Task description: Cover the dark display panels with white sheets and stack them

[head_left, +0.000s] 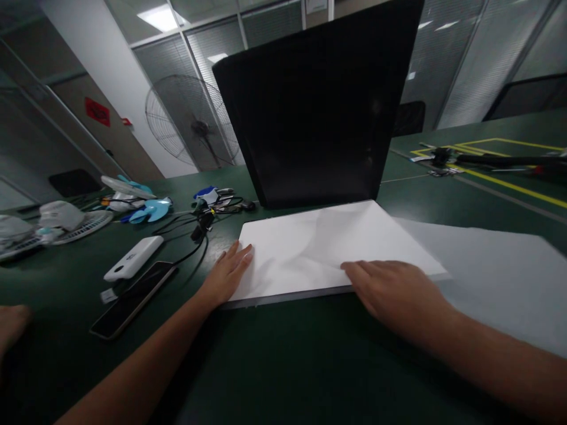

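Observation:
A white paper sheet (310, 242) covers a flat slab on the table, with a soft crease across its middle. My left hand (228, 274) rests at the slab's left edge, fingers apart and touching the white surface. On the front right part of the sheet lies my right hand (394, 286), its fingers stretched out over the paper near the front edge; its thumb is hidden. Directly behind the slab, a large black panel (316, 112) stands upright, leaning a little.
Another white sheet (496, 271) lies at the right. To the left are a phone (133, 300), a white device (133, 258), cables (199, 227) and blue-and-white items (150, 209). Another person's hand (13, 324) shows at the left edge. Black equipment (496, 160) lies far right.

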`<state>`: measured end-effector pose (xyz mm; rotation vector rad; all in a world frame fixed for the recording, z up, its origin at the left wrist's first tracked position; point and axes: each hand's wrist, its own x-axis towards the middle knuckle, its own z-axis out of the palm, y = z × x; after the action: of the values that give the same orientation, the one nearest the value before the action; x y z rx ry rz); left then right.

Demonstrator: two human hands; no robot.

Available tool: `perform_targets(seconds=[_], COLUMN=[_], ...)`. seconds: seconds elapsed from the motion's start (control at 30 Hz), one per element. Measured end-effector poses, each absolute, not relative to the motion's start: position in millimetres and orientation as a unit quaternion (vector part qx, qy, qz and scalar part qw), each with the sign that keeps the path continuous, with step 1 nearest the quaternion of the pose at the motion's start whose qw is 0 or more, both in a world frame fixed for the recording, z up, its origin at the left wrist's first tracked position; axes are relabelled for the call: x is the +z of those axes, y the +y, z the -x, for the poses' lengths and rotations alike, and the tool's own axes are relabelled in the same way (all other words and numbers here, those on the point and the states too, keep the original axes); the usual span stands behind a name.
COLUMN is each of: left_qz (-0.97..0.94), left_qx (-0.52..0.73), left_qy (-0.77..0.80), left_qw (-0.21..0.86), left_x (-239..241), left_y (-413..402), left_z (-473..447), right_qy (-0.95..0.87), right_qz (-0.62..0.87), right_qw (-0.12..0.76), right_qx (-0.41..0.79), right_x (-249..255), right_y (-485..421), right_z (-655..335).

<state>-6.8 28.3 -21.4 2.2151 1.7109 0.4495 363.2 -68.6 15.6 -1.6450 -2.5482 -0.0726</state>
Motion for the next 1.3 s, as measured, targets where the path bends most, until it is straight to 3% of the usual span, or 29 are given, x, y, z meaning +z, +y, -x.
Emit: perform_targets(seconds=[0.17,0.27,0.37,0.5,0.63,1.0,1.3], left_qz=[-0.767,-0.759,-0.759,-0.75,-0.744,-0.728,-0.716], left_qx=[0.148,0.136,0.147,0.187,0.235,0.225,0.268], left_qy=[0.606,0.621,0.617,0.616,0.607,0.621,0.619], left_qw=[0.152,0.139,0.147,0.15,0.15,0.184,0.182], left_x=[-21,-20,-20,-25,-32,-25,-32], left_y=[29,29,30,35,39,36,44], left_z=[6,4,4,9,14,14,19], right_qy=[-0.915,-0.881,-0.809,-0.679,-0.617,-0.669,-0.695], right_qz=[0.356,0.385,0.513,0.706,0.774,0.71,0.692], right_qw=[0.137,0.205,0.273,0.192,0.141,0.2,0.185], right_qx=[0.132,0.183,0.085,-0.056,-0.01,0.091,0.062], right_x=[2,8,5,-10,-18,-15,-16], right_y=[-78,-66,-38,1,15,9,7], right_z=[-351,-370,-409,-481,-526,-491,-491])
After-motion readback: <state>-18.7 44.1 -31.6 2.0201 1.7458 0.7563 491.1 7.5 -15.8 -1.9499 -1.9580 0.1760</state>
